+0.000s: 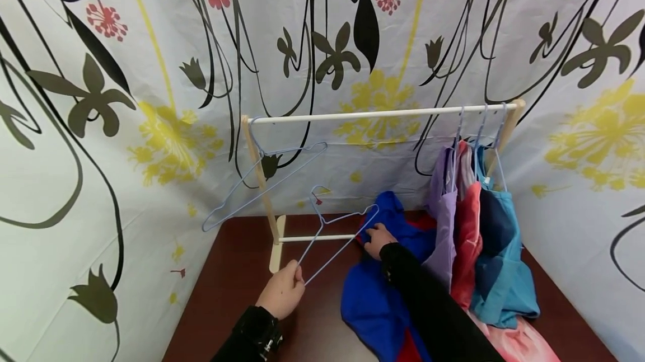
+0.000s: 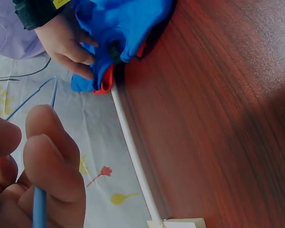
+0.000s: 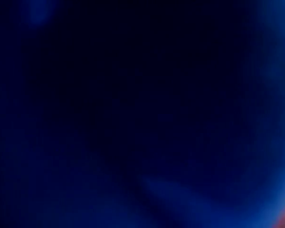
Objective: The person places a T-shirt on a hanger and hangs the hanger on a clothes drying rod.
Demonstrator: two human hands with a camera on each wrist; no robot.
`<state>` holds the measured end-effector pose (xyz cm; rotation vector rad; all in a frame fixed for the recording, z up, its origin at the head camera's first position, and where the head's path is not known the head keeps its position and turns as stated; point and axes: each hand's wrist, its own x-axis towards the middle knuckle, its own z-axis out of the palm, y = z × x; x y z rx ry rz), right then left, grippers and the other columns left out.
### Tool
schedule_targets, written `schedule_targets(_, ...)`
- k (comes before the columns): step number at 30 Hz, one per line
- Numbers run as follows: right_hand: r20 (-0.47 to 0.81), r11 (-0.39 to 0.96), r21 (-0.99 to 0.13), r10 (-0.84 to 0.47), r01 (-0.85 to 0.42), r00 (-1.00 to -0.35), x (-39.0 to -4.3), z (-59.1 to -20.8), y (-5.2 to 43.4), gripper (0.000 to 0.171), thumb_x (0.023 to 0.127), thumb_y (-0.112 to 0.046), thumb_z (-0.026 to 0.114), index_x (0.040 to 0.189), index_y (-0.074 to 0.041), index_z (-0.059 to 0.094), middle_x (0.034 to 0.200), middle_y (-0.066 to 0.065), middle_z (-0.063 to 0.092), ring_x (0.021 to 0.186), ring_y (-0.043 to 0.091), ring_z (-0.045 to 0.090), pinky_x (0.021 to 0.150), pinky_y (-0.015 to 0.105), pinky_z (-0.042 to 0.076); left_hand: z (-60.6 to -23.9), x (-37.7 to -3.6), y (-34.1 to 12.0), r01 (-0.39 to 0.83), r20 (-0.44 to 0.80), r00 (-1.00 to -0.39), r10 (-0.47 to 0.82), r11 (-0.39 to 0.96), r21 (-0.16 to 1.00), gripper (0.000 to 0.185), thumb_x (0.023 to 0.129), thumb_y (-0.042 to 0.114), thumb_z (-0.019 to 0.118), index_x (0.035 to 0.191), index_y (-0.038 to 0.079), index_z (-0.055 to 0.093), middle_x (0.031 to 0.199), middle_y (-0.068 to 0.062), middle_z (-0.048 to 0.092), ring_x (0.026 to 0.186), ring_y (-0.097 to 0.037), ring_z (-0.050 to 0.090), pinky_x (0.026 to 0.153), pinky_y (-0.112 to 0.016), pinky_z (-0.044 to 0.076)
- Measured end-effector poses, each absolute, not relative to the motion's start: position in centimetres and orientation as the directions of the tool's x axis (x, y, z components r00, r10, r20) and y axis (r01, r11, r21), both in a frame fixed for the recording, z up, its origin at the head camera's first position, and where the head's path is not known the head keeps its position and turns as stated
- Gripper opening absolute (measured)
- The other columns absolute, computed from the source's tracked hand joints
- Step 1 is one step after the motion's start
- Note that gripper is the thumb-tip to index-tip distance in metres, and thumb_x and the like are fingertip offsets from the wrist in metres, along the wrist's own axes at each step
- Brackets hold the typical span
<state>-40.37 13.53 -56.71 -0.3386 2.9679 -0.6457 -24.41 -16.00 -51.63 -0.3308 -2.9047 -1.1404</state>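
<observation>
Head view is showing the left hand (image 1: 282, 292) gripping a thin pale-blue wire hanger (image 1: 332, 233) by its lower corner, while at two o'clock from it the right hand (image 1: 378, 240) is pinching the bright blue garment (image 1: 375, 300) lying on the dark wooden table (image 1: 227, 289).

A thin pale-blue wire hanger (image 1: 332, 233) tilts up from the left fingers (image 1: 297, 275); a blue-and-red garment (image 1: 373, 295) lies crumpled under the right fingers (image 1: 370, 237).
</observation>
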Motion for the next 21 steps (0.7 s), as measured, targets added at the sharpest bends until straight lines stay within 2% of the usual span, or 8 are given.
schedule_targets(5,-0.058,0.894,-0.404,-0.235,-0.193,-0.970,-40.5,-57.5,13.7,0.052,0.091,-0.019,0.065,0.142,-0.009,0.059,0.154,0.028,0.035,0.132,0.052,0.042,0.103,0.057,0.040,-51.8,-24.5,-16.2,0.190,0.070,-0.979,0.194,0.716,0.672,0.016,0.095,0.007,0.058,0.090,0.015,0.045,0.072,0.004,0.052,0.058,-0.011,0.047,0.054,-0.028,0.039)
schedule_targets(9,-0.034,0.894,-0.404,-0.225,-0.192,-0.974,-40.4,-57.4,13.6,0.039,0.092,-0.020,0.064,0.130,-0.009,0.066,0.152,0.022,0.041,0.129,0.049,0.045,0.100,0.055,0.042,-51.8,-24.5,-16.5,0.190,0.066,-0.978,0.199,0.707,0.682,0.015,0.096,0.007,0.057,0.091,0.015,0.045,0.069,0.004,0.050,0.057,-0.011,0.046,0.053,-0.028,0.038)
schedule_targets(12,-0.022,0.894,-0.408,-0.214,-0.187,-0.977,-40.3,-57.1,13.6,0.035,0.093,-0.018,0.064,0.125,-0.007,0.067,0.151,0.021,0.042,0.128,0.048,0.047,0.100,0.055,0.043,-51.7,-24.6,-16.7,0.189,0.062,-0.977,0.202,0.707,0.681,0.015,0.096,0.007,0.056,0.091,0.015,0.044,0.067,0.005,0.046,0.056,-0.011,0.045,0.053,-0.027,0.038)
schedule_targets(18,0.022,0.886,-0.413,-0.221,-0.210,-0.975,-40.3,-57.0,13.9,0.052,0.093,-0.012,0.061,0.141,0.007,0.053,0.149,0.025,0.044,0.131,0.048,0.045,0.107,0.054,0.038,-51.9,-24.8,-17.2,0.184,0.050,-0.977,0.205,0.710,0.680,0.015,0.096,0.007,0.056,0.091,0.015,0.044,0.067,0.005,0.045,0.057,-0.011,0.045,0.054,-0.027,0.037)
schedule_targets(21,0.095,0.855,-0.478,-0.175,-0.199,-0.980,-40.5,-57.2,14.2,0.047,0.093,-0.008,0.060,0.138,0.006,0.056,0.143,0.025,0.051,0.130,0.045,0.048,0.108,0.052,0.038,-52.0,-24.7,-17.3,0.180,0.043,-0.978,0.206,0.710,0.681,0.016,0.096,0.007,0.057,0.091,0.015,0.044,0.067,0.005,0.046,0.057,-0.011,0.045,0.054,-0.027,0.037)
